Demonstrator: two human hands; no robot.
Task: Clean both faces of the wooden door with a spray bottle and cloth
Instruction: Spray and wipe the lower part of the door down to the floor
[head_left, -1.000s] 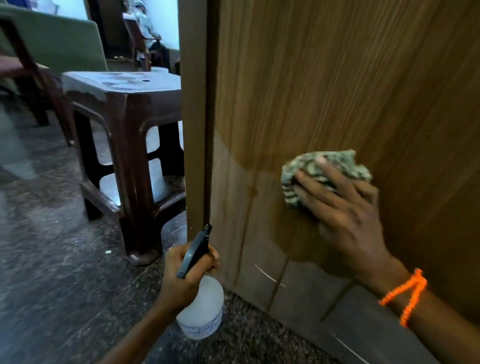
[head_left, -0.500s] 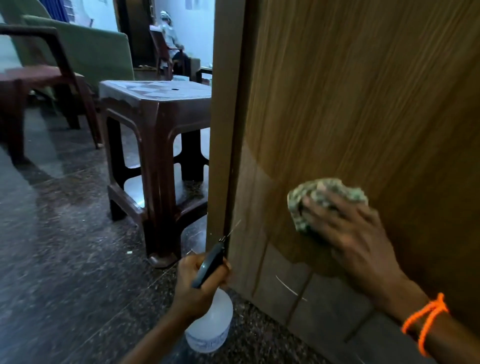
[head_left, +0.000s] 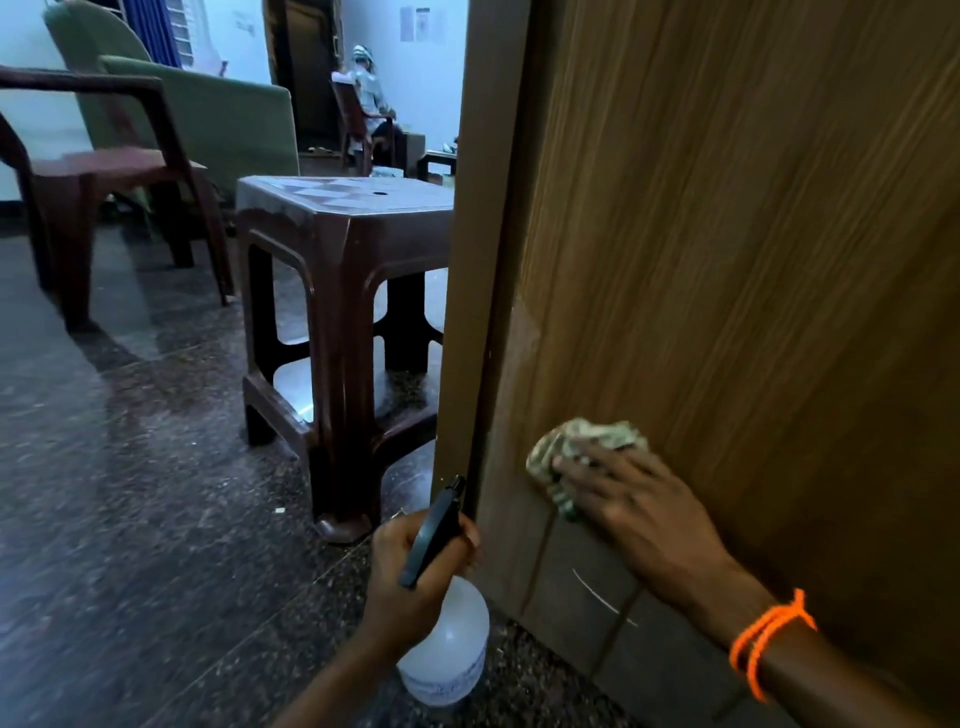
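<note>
Low on the wooden door (head_left: 727, 260), near its bottom edge: right hand (head_left: 623, 499) flat over the crumpled cloth (head_left: 582, 452), fingers spread and nearly straight, pressing it against the panel. Orange thread band (head_left: 769, 639) round that wrist. Just below the cloth, grooves and a pale scratch in the darker lower panel.

Closer in and to the left: left hand (head_left: 410, 582) wrapped round the neck of the spray bottle (head_left: 447, 654), fingers curled tight under the black trigger head, nozzle tipped up toward the door's edge. Clear body hanging just above the dark stone floor (head_left: 130, 519).

Risks, as a judgement. Door hanging free on its hinges, so a hard push with the cloth likely to swing it away and cost contact. Bottle nozzle right beside the door edge: a knock there, or a stray squeeze, and spray lands on the floor, leaving polished stone slick underfoot. Grooves likely to trap grime if wiped only flat.

Further out: brown plastic stool (head_left: 337, 291) standing close beside the door's edge, likely in the way of getting round to the other face. Beyond it, a brown chair (head_left: 104, 171) and green sofa (head_left: 208, 119). Far back, a seated person (head_left: 369, 98) in the next room.
</note>
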